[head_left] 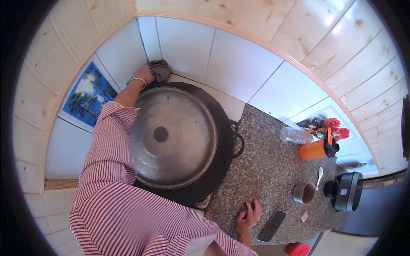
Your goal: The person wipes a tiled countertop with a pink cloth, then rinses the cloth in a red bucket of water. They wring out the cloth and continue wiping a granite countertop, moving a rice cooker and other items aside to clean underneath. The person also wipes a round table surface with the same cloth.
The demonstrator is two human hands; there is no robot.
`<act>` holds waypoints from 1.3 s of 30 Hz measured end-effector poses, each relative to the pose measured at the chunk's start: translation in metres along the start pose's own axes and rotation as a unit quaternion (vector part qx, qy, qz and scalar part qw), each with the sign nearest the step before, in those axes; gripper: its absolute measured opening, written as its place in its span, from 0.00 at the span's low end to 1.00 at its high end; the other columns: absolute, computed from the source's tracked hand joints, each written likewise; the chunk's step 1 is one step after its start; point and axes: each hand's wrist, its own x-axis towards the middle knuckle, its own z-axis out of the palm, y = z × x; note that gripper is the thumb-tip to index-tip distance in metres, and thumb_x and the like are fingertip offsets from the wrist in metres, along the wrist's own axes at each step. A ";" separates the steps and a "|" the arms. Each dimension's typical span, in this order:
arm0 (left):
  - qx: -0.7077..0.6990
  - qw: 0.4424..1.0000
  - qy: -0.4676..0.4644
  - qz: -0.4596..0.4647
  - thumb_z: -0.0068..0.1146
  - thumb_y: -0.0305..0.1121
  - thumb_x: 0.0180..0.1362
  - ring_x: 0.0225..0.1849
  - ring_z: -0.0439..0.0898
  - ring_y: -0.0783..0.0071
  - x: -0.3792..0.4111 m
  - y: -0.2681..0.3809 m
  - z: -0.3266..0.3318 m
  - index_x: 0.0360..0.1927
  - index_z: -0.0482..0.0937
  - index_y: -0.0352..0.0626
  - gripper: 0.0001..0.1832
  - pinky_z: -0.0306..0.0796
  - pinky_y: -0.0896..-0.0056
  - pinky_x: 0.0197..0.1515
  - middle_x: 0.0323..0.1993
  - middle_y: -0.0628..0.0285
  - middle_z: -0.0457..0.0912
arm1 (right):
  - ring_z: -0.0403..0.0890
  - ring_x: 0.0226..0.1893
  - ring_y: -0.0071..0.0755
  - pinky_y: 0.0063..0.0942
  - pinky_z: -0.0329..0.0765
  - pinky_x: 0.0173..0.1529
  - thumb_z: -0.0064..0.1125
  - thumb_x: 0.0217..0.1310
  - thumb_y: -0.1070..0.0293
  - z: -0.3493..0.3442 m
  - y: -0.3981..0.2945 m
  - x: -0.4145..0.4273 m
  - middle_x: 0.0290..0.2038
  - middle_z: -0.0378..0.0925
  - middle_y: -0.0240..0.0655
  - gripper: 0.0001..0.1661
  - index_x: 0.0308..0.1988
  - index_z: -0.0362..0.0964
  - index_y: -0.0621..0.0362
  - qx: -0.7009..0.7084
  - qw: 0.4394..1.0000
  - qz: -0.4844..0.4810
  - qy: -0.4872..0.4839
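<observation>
My left hand (144, 74) grips a bunched grey-brown cloth (160, 71) in the tiled corner behind the cooker. That arm reaches past the left side of a large black wok (224, 153), which is covered by a domed metal lid (179, 128) with a dark round knob (160, 134). My right hand (249, 218) rests on the speckled granite countertop (256, 179), fingers bent and apart, holding nothing. Just right of it lies a smartphone (272, 226), dark screen up.
A clear plastic bottle (296, 135) and an orange shaker bottle (315, 148) are near the tiled wall (243, 64). Farther right are a brown bowl (303, 193), a white spoon (319, 178), and a black appliance (347, 192). A loop handle (240, 145) sticks out from the wok.
</observation>
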 end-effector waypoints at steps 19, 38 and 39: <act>-0.025 0.972 -0.131 0.195 0.58 0.56 0.48 0.37 0.81 0.44 -0.001 0.129 -0.008 0.28 0.81 0.26 0.33 0.73 0.52 0.44 0.33 0.35 0.81 | 0.71 0.56 0.58 0.49 0.66 0.61 0.52 0.47 0.80 -0.005 0.001 0.006 0.56 0.72 0.49 0.20 0.44 0.76 0.59 0.051 0.998 0.042 0.002; -0.016 0.927 -0.105 0.359 0.50 0.72 0.50 0.32 0.82 0.42 -0.096 0.302 -0.018 0.23 0.82 0.27 0.45 0.75 0.50 0.41 0.27 0.37 0.81 | 0.72 0.55 0.54 0.47 0.67 0.59 0.55 0.40 0.78 -0.007 -0.001 0.008 0.54 0.74 0.44 0.20 0.40 0.79 0.54 0.075 0.994 0.078 0.025; -0.028 0.923 -0.118 0.364 0.51 0.71 0.49 0.32 0.82 0.42 -0.107 0.318 -0.019 0.23 0.82 0.27 0.44 0.75 0.50 0.40 0.26 0.37 0.81 | 0.73 0.55 0.54 0.47 0.68 0.59 0.55 0.41 0.79 -0.010 -0.002 0.009 0.53 0.75 0.44 0.20 0.40 0.78 0.54 0.073 0.994 0.079 0.024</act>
